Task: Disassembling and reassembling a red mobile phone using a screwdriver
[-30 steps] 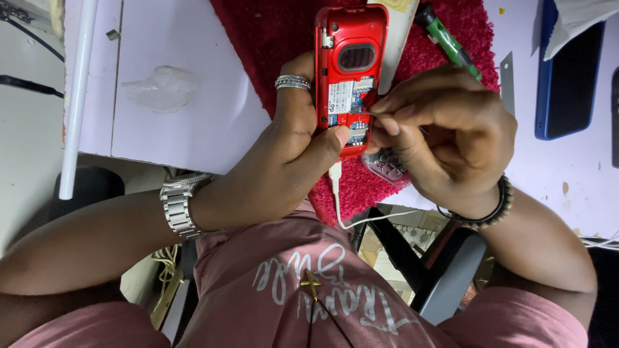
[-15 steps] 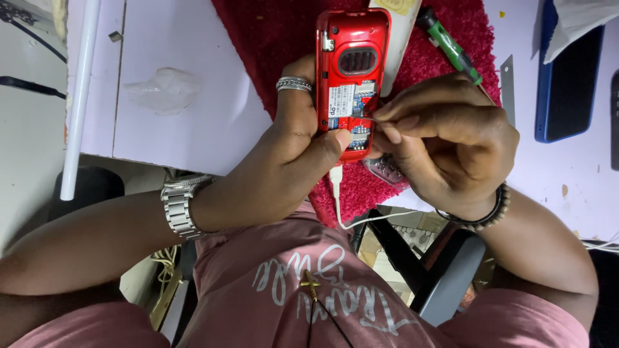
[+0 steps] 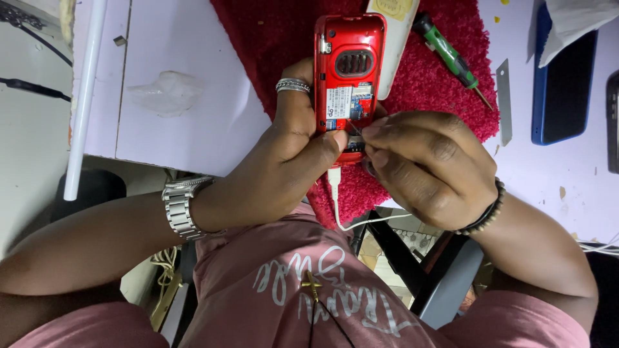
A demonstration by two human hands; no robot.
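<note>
Pale lilac desk (image 3: 193,129) with fuzzy crimson mat (image 3: 284,38) | left hand (image 3: 284,164) clasps open-backed red plastic phone (image 3: 349,71) upon mat | right hand (image 3: 425,167) pinched closed at phone's lower edge | green-handled screwdriver (image 3: 448,57), blue slab phone (image 3: 561,84) lying right.

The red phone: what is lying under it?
Under the red phone lies a red fluffy mat on the table. Its lower end is covered by the left hand and right hand.
</note>
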